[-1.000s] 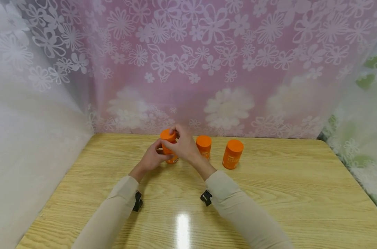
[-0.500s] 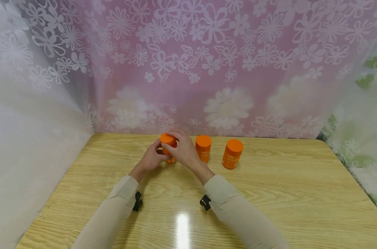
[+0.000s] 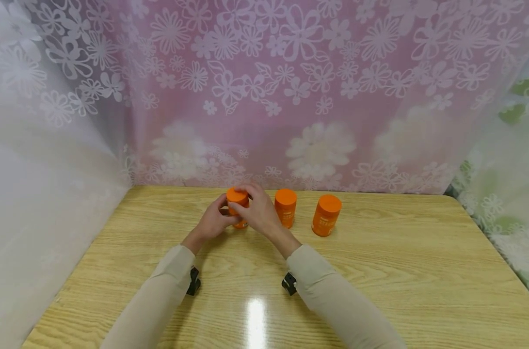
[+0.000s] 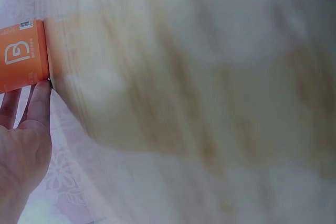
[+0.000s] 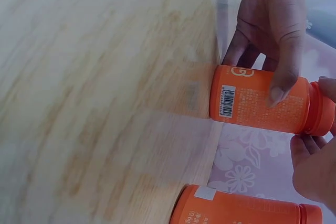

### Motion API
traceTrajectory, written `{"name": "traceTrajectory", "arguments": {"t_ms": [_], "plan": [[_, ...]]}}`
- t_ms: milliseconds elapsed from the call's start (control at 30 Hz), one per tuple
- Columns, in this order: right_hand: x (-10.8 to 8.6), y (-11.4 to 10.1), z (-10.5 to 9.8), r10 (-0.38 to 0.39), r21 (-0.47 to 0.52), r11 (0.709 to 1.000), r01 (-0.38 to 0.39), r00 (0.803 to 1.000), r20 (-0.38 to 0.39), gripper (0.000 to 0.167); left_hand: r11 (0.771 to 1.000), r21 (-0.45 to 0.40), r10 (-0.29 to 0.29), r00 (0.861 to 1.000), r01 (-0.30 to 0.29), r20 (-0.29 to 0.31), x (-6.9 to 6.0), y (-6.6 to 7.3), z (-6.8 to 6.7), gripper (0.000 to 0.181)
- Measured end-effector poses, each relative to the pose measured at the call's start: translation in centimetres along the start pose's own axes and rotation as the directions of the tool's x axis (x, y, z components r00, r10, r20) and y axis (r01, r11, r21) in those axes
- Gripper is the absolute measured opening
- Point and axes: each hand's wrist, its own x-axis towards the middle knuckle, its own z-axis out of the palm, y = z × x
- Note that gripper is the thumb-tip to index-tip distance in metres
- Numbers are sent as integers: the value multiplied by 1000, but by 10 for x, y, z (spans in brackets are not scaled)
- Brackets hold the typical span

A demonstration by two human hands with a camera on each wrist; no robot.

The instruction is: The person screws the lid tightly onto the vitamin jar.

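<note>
An orange plastic bottle [image 3: 241,224] stands upright at the left end of a row of three. My left hand [image 3: 213,221] grips its body from the left; in the right wrist view the left thumb [image 5: 283,80] lies across the printed label beside the barcode. On top is an orange lid [image 3: 236,195], which my right hand [image 3: 260,209] holds with fingers and thumb around its rim. Seen from the right wrist, the lid sits at the bottle's neck, and only part of the right hand [image 5: 315,169] shows. The left wrist view catches the bottle [image 4: 23,59] above the left fingers.
Two similar orange bottles stand to the right, one [image 3: 286,208] close by the right hand and one [image 3: 327,215] farther off. The wooden table [image 3: 377,271] ends at a pink floral curtain [image 3: 290,121] behind. Black wrist cameras [image 3: 289,283] sit below the sleeves.
The right hand and the lid have come down slightly since a second ago, and the hand has turned a little. The left hand keeps its hold; the other bottles have not moved.
</note>
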Motion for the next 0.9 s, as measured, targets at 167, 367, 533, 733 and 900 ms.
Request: {"name": "traceTrajectory", "arguments": {"t_ms": [167,367,533,733,900], "plan": [[-1,1,0,-5,36,999,6,1000,-8,36,1000,13,-9,1000,9,1,0,2,0,60],[-3,3,3,-7,75,997,8,1000,-18,34,1000,9,-7,1000,7,20,-7,17,0,61],[-3,2,1,-8,-4,1000,8,1000,0,37,1000,16,-6,1000,6,26,-14,34,1,59],[1,-9,-15,-16,-135,990,28,996,83,41,1000,12,-6,999,6,47,-16,36,0,55],[14,-26,-35,-95,-177,976,130,976,194,35,1000,-14,-20,999,21,50,-9,26,-1,57]]}}
